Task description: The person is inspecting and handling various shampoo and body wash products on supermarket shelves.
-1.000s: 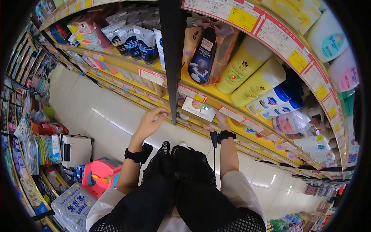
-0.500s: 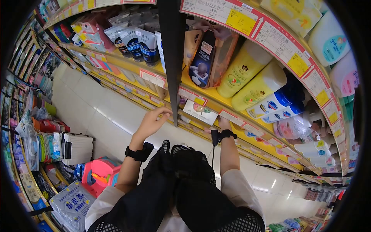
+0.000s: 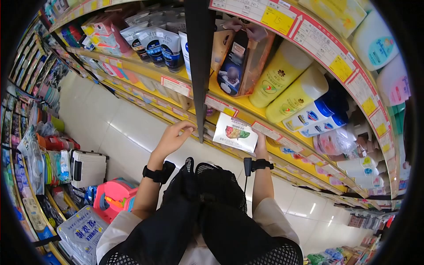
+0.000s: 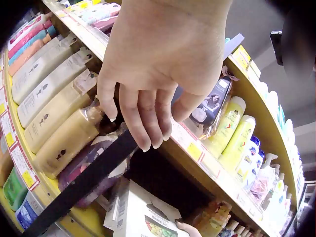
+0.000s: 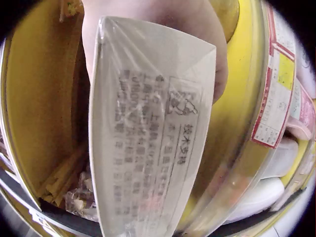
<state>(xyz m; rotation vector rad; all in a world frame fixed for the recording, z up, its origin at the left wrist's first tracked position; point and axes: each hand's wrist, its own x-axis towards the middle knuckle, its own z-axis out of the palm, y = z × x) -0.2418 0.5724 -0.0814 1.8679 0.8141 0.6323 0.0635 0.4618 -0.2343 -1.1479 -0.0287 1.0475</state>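
My right hand [image 3: 260, 142] grips a white box [image 3: 235, 134] by its right side, out in front of the shelf edge. The box has a red and green picture on its face. In the right wrist view its printed, film-wrapped side panel [image 5: 148, 133] fills the middle and covers much of the hand. My left hand [image 3: 173, 138] hangs beside the black shelf post [image 3: 197, 75] with nothing in it. Up close in the left wrist view, the left hand's fingers [image 4: 146, 118] droop loosely in front of the post, above the box.
Yellow bottles [image 3: 278, 77], blue-capped bottles [image 3: 311, 115] and a dark gift box [image 3: 232, 66] stand on the shelf ahead. Face-wash tubes [image 3: 170, 49] are left of the post. Behind on the left are a white case [image 3: 88, 169] and a pink plastic item [image 3: 115, 198] on the floor.
My right hand has drawn the white box out from the shelf toward me and tipped it so more of its face shows. The left hand has stayed nearly in place.
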